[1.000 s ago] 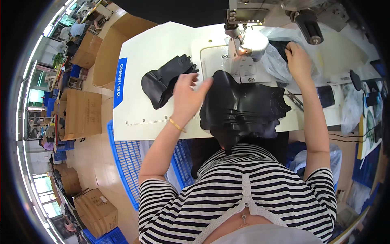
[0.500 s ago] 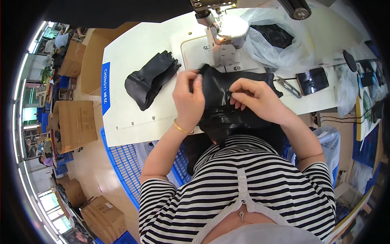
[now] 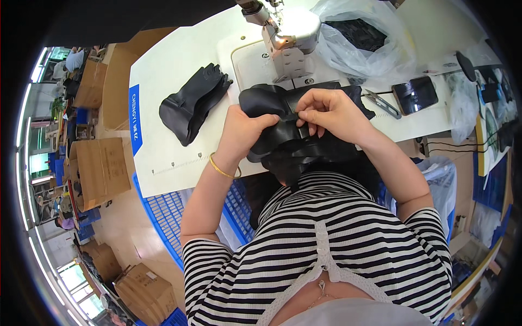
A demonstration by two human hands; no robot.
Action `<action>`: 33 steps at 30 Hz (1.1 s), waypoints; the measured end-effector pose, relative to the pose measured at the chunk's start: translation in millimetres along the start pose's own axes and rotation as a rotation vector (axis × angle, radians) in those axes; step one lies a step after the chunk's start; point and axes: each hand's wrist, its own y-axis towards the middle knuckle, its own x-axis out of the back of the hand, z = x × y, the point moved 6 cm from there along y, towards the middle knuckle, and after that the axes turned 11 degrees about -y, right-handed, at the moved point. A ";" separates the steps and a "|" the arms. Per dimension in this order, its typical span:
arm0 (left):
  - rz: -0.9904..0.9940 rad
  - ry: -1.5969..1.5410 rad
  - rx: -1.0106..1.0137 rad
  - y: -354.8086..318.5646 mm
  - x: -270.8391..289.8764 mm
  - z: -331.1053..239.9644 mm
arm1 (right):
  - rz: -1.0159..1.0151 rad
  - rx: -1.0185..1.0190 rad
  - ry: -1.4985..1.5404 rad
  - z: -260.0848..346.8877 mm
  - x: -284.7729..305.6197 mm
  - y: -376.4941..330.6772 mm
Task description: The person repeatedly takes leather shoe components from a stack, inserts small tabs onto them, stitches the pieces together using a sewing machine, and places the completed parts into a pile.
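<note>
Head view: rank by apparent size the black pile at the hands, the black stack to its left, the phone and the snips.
1. Black pile, though the hands cover part of it
2. Black stack
3. Phone
4. Snips, near the phone's length but much narrower

A sewing workshop; machine (image 3: 296, 32) and cartons (image 3: 103, 171) show it
</note>
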 end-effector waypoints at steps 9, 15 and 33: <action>-0.005 -0.207 0.050 -7.9 -12.0 2.2 | -0.136 0.230 -0.276 16.5 -9.6 8.1; -0.015 -0.176 0.032 -7.3 -15.2 0.8 | -0.123 0.105 -0.175 14.7 -6.5 2.9; -0.055 -0.240 -0.137 -49.5 -50.0 -61.7 | -0.440 0.308 0.478 11.5 -13.0 -57.2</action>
